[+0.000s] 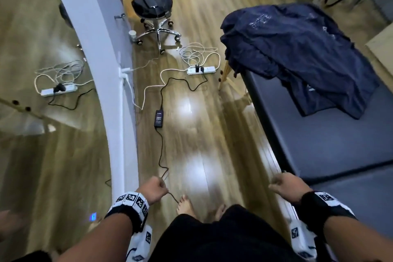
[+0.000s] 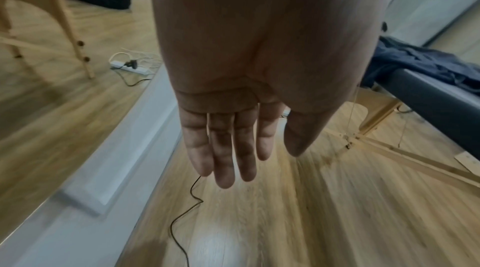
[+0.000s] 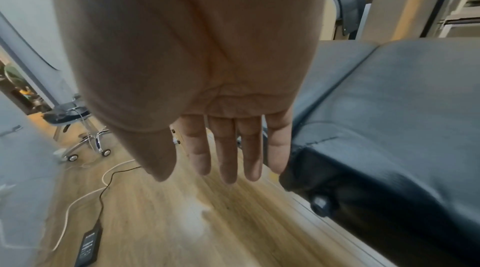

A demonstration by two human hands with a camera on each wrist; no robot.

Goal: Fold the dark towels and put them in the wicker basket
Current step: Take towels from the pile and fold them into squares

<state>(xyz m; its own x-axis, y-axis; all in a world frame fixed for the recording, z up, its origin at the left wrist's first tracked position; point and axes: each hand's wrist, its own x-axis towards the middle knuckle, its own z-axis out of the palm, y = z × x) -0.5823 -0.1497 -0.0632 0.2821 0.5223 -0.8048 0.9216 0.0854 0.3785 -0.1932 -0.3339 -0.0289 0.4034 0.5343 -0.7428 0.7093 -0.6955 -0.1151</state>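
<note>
Both hands hang empty, fingers straight — left hand over bare floor, right hand at the massage bed edge; dark towels heaped at two o'clock.

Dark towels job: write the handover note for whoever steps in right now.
Left hand: empty, fingers straight, hanging over the wood floor.
Right hand: empty, fingers straight, beside the padded table.
Dark towels: an unfolded, rumpled heap on the far end of the padded table, one edge hanging over it.
Wicker basket: not in any view.
Done: nothing folded that shows.
Left: walk to the heap, fold each towel, find the basket, load it. Mind the black cable underfoot.
</note>
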